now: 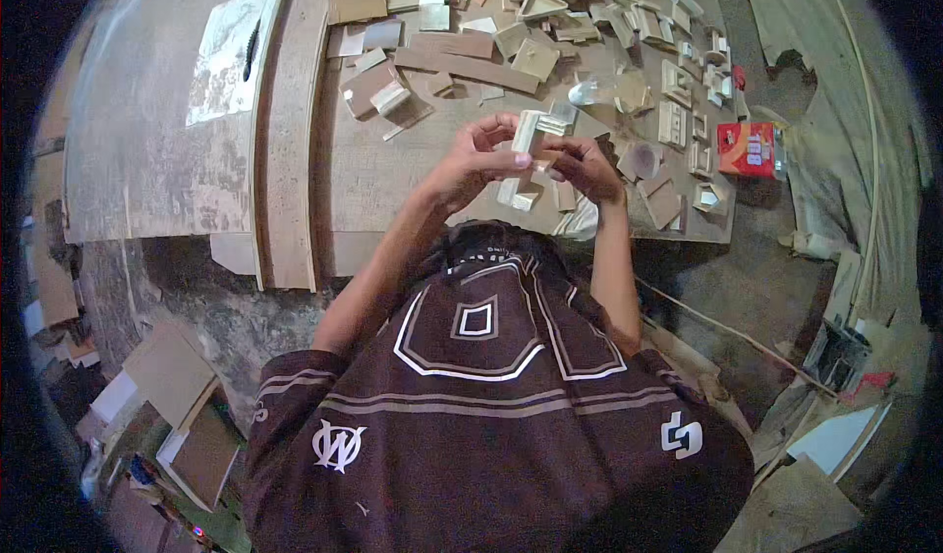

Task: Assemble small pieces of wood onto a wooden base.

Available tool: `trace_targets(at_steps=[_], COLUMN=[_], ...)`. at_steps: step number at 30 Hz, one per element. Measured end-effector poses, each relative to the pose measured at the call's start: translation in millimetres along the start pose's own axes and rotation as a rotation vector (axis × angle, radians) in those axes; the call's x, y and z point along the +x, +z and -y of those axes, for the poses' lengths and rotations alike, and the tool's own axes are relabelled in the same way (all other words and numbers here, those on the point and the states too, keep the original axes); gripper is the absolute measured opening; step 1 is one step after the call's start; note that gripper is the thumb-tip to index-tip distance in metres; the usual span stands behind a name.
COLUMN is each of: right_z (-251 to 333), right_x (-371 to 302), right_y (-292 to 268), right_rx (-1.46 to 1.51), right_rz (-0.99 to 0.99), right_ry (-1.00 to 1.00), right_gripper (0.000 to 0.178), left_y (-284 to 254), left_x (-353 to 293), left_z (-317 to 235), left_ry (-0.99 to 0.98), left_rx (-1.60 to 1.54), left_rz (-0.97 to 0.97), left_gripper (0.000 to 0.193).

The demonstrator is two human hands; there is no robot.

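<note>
In front of my chest, over the table's near edge, a small pale wooden piece (527,133) with stepped, frame-like edges is held upright. My left hand (479,160) grips it from the left, thumb across its face and fingers behind. My right hand (586,168) is closed at its right side, fingertips curled against it. A small brownish patch shows between the right fingertips and the wood; what it is I cannot make out. Just below the hands lies another pale wooden bit (524,199). Beyond them is a whitish, shiny object (583,93).
Wood offcuts (462,57) are heaped across the far table. Several small carved wooden pieces (675,123) stand along its right side, beside a red box (748,150). Long boards (288,140) run along the left. Loose panels (172,371) lie on the floor at lower left.
</note>
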State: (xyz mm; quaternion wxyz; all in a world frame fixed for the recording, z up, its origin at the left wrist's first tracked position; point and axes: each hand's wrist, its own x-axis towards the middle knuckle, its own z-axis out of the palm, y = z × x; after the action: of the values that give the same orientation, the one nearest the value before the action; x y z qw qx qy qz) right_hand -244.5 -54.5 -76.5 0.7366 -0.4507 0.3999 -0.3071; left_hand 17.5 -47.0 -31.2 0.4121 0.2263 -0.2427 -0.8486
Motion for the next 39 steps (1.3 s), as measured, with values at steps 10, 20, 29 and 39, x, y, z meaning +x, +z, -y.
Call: trace_targets(at_steps=[10, 20, 29, 39], right_z=[-9, -5, -29, -36], right_x=[7, 4, -7, -41], right_y=[-4, 9, 12, 21], right_rx=[0.026, 0.026, -0.016, -0.063], right_rz=[0.043, -0.103, -0.169, -0.328], right_ry=[-0.053, 0.043, 0.179, 0.147], right_gripper=[0.041, 0.031, 0.03, 0.029], left_y=[1, -22, -102, -155], left_x=[2, -2, 6, 19], left_z=[-1, 3, 59, 84], left_ry=[0.026, -0.015, -0.138, -0.203], left_rx=[0.047, -0.064, -0.329, 0.268], left_rz=[-0.026, -0.049, -0.255, -0.425], left_gripper=[0.044, 0.04, 0.018, 0.026])
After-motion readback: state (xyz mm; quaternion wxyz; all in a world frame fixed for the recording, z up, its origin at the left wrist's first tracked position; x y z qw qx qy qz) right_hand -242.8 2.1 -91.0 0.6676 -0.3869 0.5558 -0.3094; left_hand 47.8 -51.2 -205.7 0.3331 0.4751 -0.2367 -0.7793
